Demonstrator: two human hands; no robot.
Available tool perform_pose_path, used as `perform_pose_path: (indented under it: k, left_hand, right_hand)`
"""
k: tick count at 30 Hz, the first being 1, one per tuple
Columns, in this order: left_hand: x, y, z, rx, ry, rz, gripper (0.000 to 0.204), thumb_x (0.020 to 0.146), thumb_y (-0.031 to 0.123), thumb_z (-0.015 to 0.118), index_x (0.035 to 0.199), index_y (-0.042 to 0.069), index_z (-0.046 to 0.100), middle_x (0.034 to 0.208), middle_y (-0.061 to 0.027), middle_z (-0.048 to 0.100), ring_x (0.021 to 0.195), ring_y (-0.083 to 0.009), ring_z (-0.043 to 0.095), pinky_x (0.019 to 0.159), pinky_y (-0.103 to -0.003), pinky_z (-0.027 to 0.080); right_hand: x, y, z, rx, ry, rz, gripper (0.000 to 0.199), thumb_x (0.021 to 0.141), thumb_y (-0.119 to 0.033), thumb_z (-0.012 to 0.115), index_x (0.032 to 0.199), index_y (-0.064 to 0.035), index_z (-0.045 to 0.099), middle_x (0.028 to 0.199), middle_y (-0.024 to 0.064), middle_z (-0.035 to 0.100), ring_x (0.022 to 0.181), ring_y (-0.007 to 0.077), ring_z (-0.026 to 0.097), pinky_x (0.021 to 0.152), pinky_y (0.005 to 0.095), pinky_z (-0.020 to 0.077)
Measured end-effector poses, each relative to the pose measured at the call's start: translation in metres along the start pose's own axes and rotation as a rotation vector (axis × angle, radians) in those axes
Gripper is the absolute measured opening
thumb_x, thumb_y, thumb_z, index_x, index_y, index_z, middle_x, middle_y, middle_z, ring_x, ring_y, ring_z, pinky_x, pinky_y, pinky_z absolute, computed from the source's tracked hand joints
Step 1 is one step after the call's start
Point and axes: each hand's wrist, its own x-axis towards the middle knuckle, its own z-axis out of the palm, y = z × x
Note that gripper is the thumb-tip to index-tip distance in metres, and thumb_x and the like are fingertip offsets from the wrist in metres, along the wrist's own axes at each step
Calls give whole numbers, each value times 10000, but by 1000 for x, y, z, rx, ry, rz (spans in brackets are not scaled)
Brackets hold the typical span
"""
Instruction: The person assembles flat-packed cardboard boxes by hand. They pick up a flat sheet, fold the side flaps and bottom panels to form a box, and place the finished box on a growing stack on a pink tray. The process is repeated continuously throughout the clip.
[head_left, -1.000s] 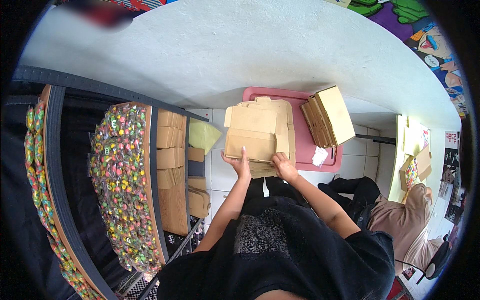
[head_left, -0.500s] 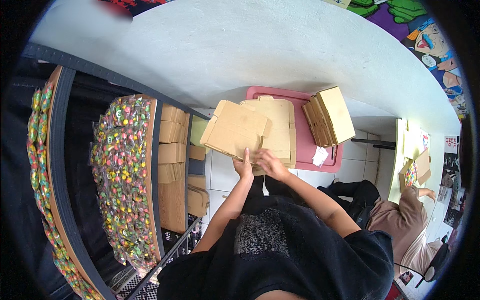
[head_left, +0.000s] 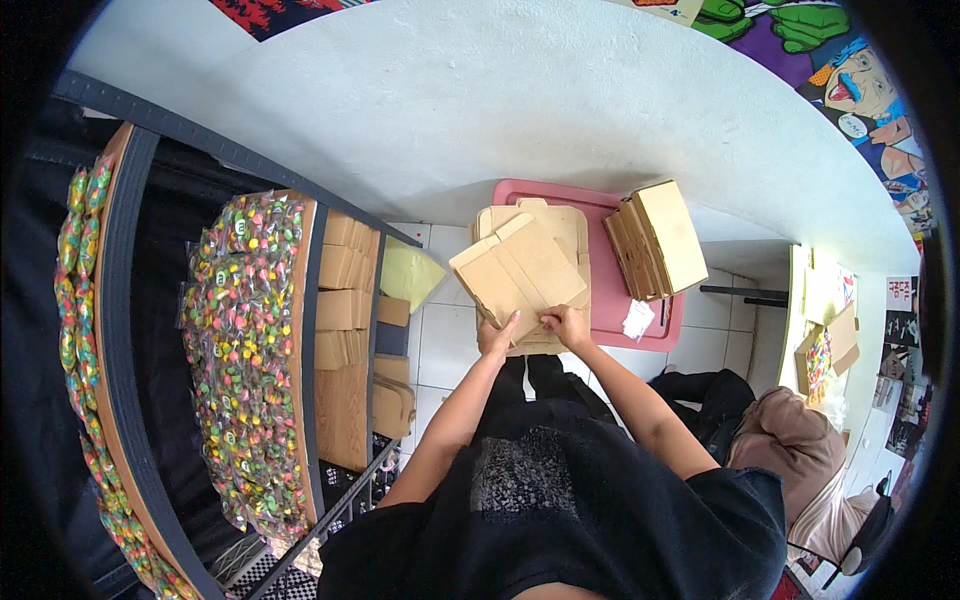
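A brown cardboard box blank, partly folded with side flaps raised, is held at a tilt over a stack of flat cardboard blanks. My left hand is closed on its near left corner, thumb on top and the other fingers hidden beneath. At the near right edge my right hand has its fingers bent in a pinch on the same blank. The stack rests over the left part of a pink tabletop.
Folded boxes stand stacked on the pink top's right side, beside a small white packet. At left, a shelf holds bagged colourful sweets and more cardboard boxes. Another person sits at right near an open box.
The box blank has moved right and turned, now lying over the stack, with its edge flaps folded up. My right hand has shifted right, from loosely spread fingers to a pinch.
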Motion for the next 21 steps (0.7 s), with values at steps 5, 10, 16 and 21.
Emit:
perform_pose_path:
  k: [5, 10, 16, 21]
  left_hand:
    - [-14, 30, -3, 134, 16, -92, 721, 666, 478, 817, 1218, 78, 582, 1150, -132, 640, 1039, -267, 624, 835, -371, 527]
    - [4, -3, -7, 239, 26, 44, 739, 673, 573, 764, 1189, 72, 595, 1124, -150, 657, 1057, -298, 619, 906, -391, 467]
    - [-5, 9, -12, 311, 9, 107, 746, 675, 583, 755, 1151, 32, 592, 1088, -163, 662, 1032, -319, 625, 900, -395, 472]
    - [-7, 13, -15, 376, 16, 143, 752, 673, 613, 736, 1129, 32, 600, 1037, -164, 678, 977, -334, 645, 867, -402, 488]
  right_hand:
    - [12, 17, -6, 167, -180, 6, 353, 827, -160, 716, 1139, -9, 652, 979, 136, 706, 835, 175, 682, 749, 301, 539]
    - [60, 19, -45, 10, -355, -21, 385, 816, -83, 682, 1192, -29, 618, 987, 122, 701, 879, 220, 678, 786, 324, 542]
    - [132, -32, -28, -114, 79, -440, 413, 764, 7, 597, 1173, -42, 617, 1188, 166, 593, 1072, 355, 577, 935, 398, 473]
    - [171, -52, 0, -96, 42, -373, 308, 785, -49, 619, 1092, -39, 645, 1174, 145, 580, 1061, 339, 571, 913, 425, 463]
